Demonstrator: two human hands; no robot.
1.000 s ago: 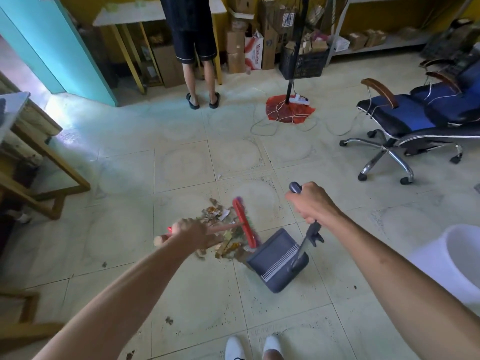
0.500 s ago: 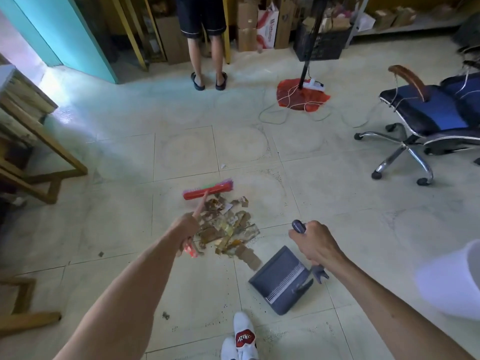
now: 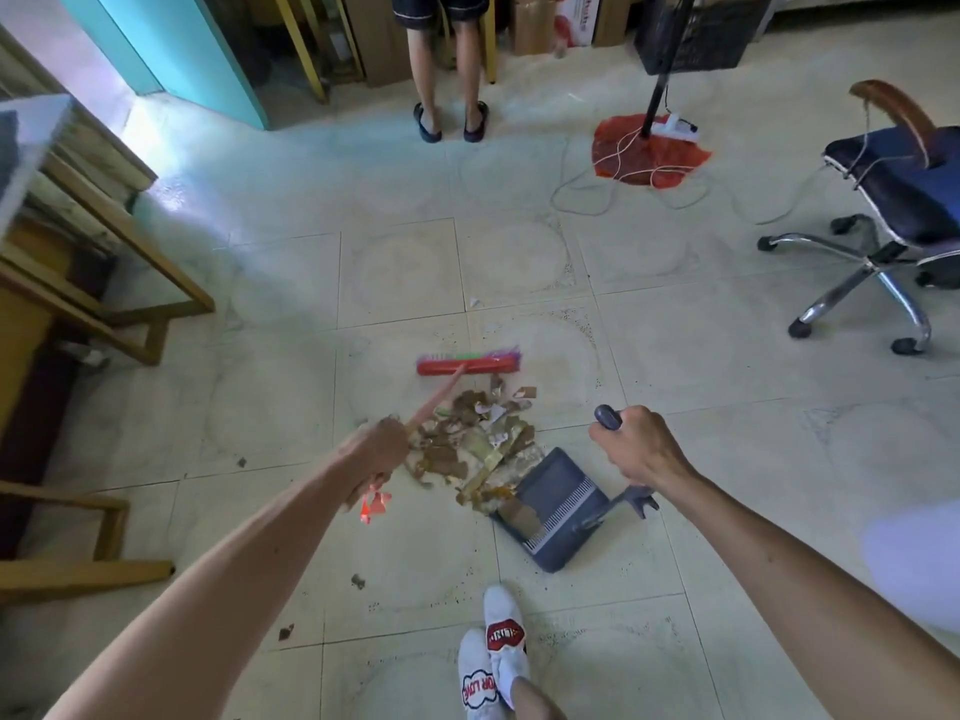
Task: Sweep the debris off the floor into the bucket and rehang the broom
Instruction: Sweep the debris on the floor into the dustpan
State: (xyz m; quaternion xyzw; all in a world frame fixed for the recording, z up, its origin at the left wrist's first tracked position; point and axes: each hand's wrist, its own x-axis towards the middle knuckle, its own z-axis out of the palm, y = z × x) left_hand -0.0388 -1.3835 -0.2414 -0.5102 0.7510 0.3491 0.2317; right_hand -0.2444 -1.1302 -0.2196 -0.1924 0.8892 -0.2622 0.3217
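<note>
- Debris pile [image 3: 475, 444] lies on the tiled floor [image 3: 675, 356], touching the mouth of the dustpan [image 3: 550, 506]; a few scraps already inside
- Left hand [image 3: 379, 449], fingers wrapped round the handle, sets the broom head [image 3: 467, 363] beyond the pile, likely to drag it panward
- Right hand [image 3: 636, 449], fingers closed on the dustpan's upright handle, braces it
- White sock [image 3: 504, 634] near the dustpan bears a red logo; wording unclear

Broom head [image 3: 467, 364] on the floor [image 3: 291, 402] at the far edge of the debris pile [image 3: 475, 444], stick slanting back into the left hand [image 3: 382, 449]. Dustpan [image 3: 550, 509] at the pile's near right edge, a few scraps in its mouth, handle rising into the right hand [image 3: 636, 446]. Office chair [image 3: 893, 220] far right, wooden table frame [image 3: 109, 283] far left, standing person's legs [image 3: 449, 70] well behind the pile.
</note>
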